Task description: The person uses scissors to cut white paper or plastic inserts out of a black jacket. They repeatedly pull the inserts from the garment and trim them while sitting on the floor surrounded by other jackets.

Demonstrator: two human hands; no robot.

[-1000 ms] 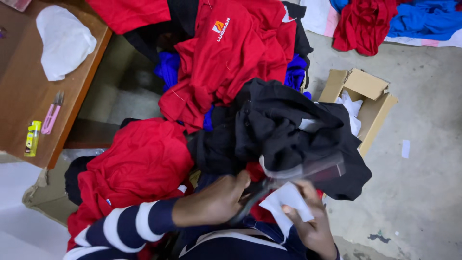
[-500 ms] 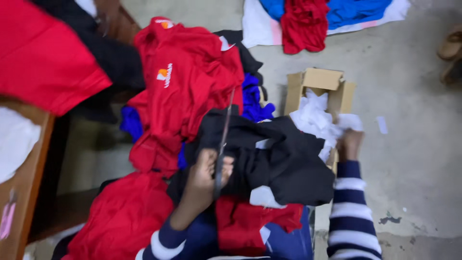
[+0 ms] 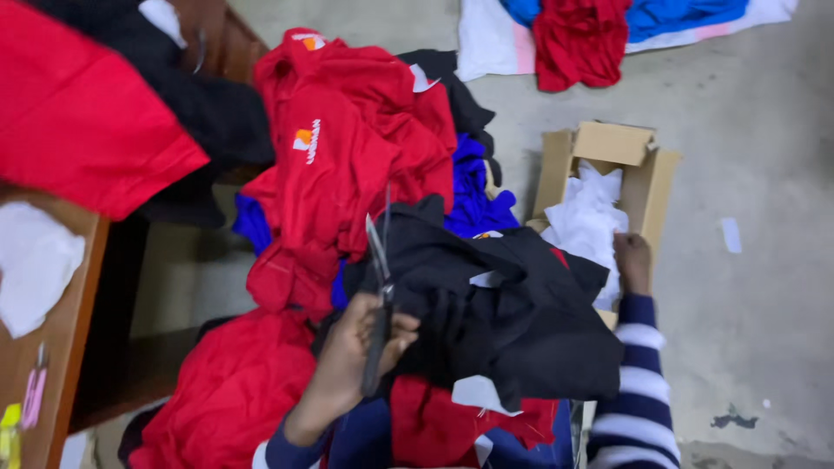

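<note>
My left hand (image 3: 347, 360) grips a pair of scissors (image 3: 379, 256), blades pointing up and slightly parted, in front of a crumpled black garment (image 3: 521, 330) on my lap. A white tag (image 3: 476, 393) shows at the garment's lower edge. My right hand (image 3: 632, 260), in a navy and white striped sleeve, rests on white paper scraps (image 3: 586, 221) inside an open cardboard box (image 3: 612, 143) on the floor. Whether its fingers hold a scrap is hidden.
A heap of red shirts (image 3: 347, 148) with blue cloth (image 3: 473, 200) lies ahead, another red garment (image 3: 226, 391) at lower left. A wooden table (image 3: 65, 343) with a white cloth (image 3: 30, 265) stands left. Red and blue clothes (image 3: 578, 39) lie on the concrete floor beyond.
My right hand went from my lap, where it held a white scrap, out to the box and now lies on the white scraps. My left hand keeps the scissors upright.
</note>
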